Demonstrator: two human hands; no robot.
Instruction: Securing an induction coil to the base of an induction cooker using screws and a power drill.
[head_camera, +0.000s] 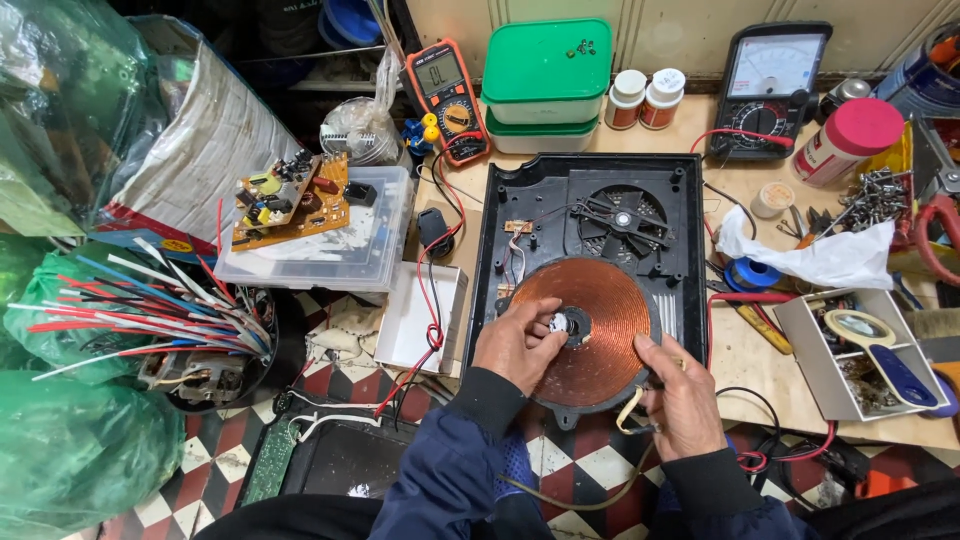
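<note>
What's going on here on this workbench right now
A person is working on an opened induction cooker base lying on a cluttered bench. Their left hand has its fingers at the small round part in the centre of the copper coil, while the right hand grips the coil's near edge. The cooling fan sits exposed behind the coil. A loose circuit board rests on a clear plastic box to the left, and two multimeters stand at the back.

Pale wooden workbench (750, 360) under even light, cream panelled wall (660, 25) behind it, red, black and white checkered tile floor (585, 465) below, green plastic bags (70, 450) piled at left, dark shelving (300, 50) top left
</note>
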